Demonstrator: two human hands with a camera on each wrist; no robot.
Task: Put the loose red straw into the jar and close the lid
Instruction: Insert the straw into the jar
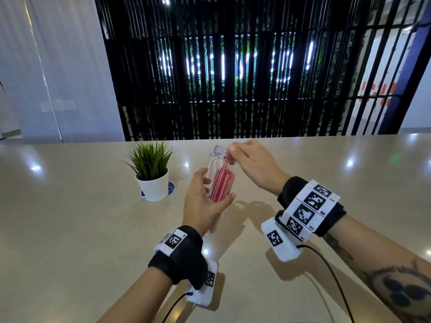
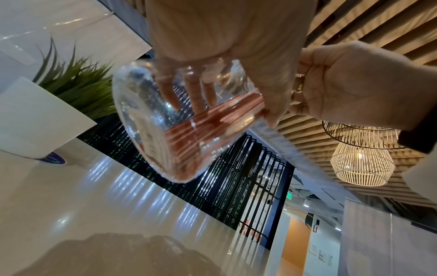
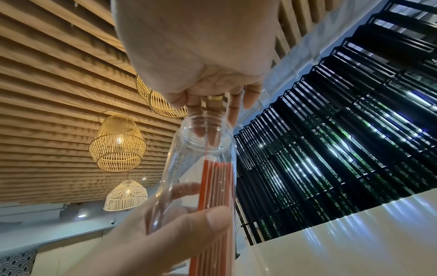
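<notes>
My left hand [image 1: 205, 201] held the clear jar [image 1: 220, 173] tilted above the desk [image 1: 81, 229], near its far edge and just beside the potted plant [image 1: 152, 170]; fingers and thumb curled round the lower body. My right hand [image 1: 254, 164] pinched the loose red straw [image 1: 227, 162] at the open mouth, its lower part already inside among the other straws; no lid was in view. The straw looked light and easy to bend, so a hold near its top seemed best; the jar looked smooth, maybe slippery.

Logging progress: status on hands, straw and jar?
Left hand holds jar. Right hand feeding red straw through its mouth. Lid off, unseen.
</notes>
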